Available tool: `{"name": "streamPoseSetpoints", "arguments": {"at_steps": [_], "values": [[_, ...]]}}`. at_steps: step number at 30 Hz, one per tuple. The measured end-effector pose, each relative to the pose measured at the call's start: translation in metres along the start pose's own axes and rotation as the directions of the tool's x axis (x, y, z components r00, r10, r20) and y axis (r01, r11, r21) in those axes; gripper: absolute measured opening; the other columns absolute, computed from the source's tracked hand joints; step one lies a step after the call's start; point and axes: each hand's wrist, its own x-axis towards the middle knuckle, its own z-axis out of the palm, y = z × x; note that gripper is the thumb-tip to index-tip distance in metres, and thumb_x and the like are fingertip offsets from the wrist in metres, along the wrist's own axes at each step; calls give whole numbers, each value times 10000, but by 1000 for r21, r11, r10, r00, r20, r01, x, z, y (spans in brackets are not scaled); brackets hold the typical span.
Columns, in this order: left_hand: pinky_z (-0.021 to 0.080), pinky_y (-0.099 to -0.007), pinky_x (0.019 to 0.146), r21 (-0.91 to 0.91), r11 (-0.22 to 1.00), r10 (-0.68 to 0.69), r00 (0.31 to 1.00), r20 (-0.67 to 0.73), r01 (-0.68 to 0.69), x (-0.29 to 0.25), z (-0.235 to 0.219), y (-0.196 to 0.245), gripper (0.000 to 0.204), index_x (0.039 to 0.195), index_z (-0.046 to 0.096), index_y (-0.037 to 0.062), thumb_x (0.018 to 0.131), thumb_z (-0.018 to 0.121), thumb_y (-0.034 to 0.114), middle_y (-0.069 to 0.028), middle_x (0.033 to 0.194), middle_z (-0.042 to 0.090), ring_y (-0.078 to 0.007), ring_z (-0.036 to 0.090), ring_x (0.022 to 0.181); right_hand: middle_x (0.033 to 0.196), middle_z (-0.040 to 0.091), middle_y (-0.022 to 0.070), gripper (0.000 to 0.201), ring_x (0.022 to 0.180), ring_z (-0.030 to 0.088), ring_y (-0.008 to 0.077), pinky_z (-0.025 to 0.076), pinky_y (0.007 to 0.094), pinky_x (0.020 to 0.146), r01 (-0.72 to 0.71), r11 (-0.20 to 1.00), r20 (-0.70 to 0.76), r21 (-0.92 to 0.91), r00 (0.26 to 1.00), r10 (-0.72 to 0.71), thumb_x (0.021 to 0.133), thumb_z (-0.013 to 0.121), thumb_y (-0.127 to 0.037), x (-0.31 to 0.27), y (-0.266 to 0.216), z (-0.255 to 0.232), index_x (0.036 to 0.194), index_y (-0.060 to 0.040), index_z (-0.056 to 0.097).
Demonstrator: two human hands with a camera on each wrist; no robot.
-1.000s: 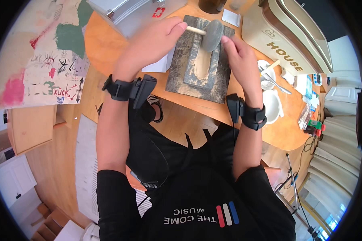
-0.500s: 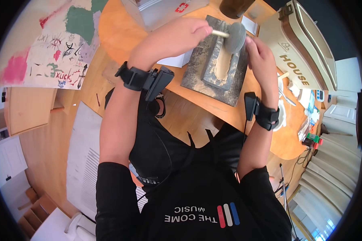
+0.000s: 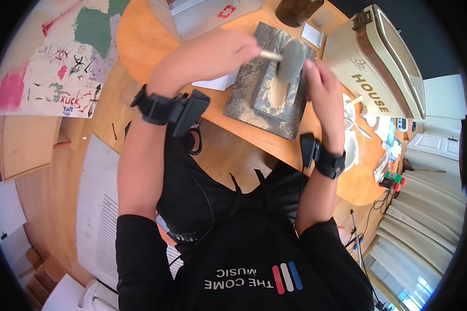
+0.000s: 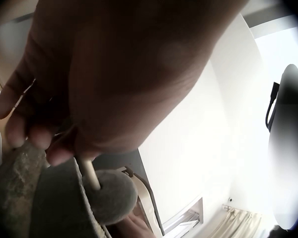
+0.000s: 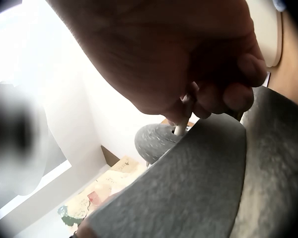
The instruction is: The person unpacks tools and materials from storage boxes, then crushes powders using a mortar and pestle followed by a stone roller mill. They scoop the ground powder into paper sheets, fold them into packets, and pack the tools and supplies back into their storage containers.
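A grey stone grinding wheel (image 3: 293, 61) stands upright in a long stone trough (image 3: 271, 111), which holds pale tan powder along its bottom. Through the wheel's centre runs a light wooden axle (image 3: 270, 55). My left hand (image 3: 218, 54) grips the axle's left end, fingers curled round it. On the other side my right hand (image 3: 324, 90) holds the opposite end, where the axle (image 5: 181, 126) shows below the fingers in the right wrist view. The trough rests on a dark, powder-dusted stone slab (image 3: 239, 98).
A cream case marked HOUSE (image 3: 371, 67) stands right of the slab. Behind are a silver first-aid box (image 3: 207, 18) and a brown jar (image 3: 298, 10). White paper (image 3: 213, 83) lies left of the slab. A white bowl (image 3: 351, 150) sits at the right on the wooden table (image 3: 366, 179).
The head view has shifted. Both hands and the wheel have come a little nearer the body along the trough, with the grip on the axle kept.
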Motion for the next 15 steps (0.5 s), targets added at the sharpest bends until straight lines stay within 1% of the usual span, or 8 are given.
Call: {"name": "streamPoseSetpoints", "arguments": {"at_steps": [1,5,7,8,10,11,14,15], "values": [[404,-328,592,6,999,-38,981,188,38,-6,-6,-1,322,893,609,63,1072,507,311,-7,712,494,-117,473,621,677,434,99,386,652,411,166,393,343,604,-9,1000,24,-26,1000,10,1059,599,-314,-15,-7,1,883,28,574],[391,-332,566,-159,985,-3,940,341,61,-14,-10,-4,329,873,593,68,1071,502,315,-3,703,484,-118,459,605,647,432,120,374,620,394,178,391,348,585,-38,999,28,27,999,37,1060,602,-294,-43,-24,3,884,35,581],[386,-315,571,-74,997,19,999,37,-16,-5,4,-4,310,873,582,77,1066,493,303,2,698,483,-112,460,604,628,442,140,402,599,380,200,384,367,570,39,997,-43,-73,998,-42,1065,595,-315,-20,-9,5,886,45,586],[386,-315,571,-72,997,29,999,40,-26,4,12,-3,310,873,582,77,1066,493,303,2,698,483,-112,460,604,628,442,140,402,599,380,200,384,367,570,38,997,-54,-75,998,-42,1065,595,-315,-7,-4,5,886,45,586],[387,-299,582,115,991,103,931,-350,-67,20,25,4,307,892,582,81,1072,494,313,6,692,481,-105,461,604,633,460,166,412,591,377,240,387,388,567,94,991,-173,-92,979,-109,1066,590,-329,11,1,5,883,41,592],[387,-299,582,116,991,105,929,-355,-68,20,22,2,307,892,582,81,1072,494,313,6,692,481,-105,461,604,643,461,182,410,592,382,257,393,400,570,58,997,-161,-50,985,-65,1065,587,-328,12,2,5,871,33,586],[390,-289,597,-24,999,46,995,-92,-48,12,0,-2,329,899,582,75,1082,494,334,13,686,480,-94,475,623,642,456,169,400,595,390,243,400,395,574,31,991,-44,-127,998,-37,1065,585,-323,-14,-5,2,872,27,588],[386,-286,594,-102,995,26,993,119,-14,3,-8,-4,328,890,586,79,1082,484,325,15,684,479,-90,479,631,636,458,155,393,596,386,236,406,385,576,-6,998,10,-57,1000,6,1063,590,-312,-30,-12,1,871,31,584]]}}
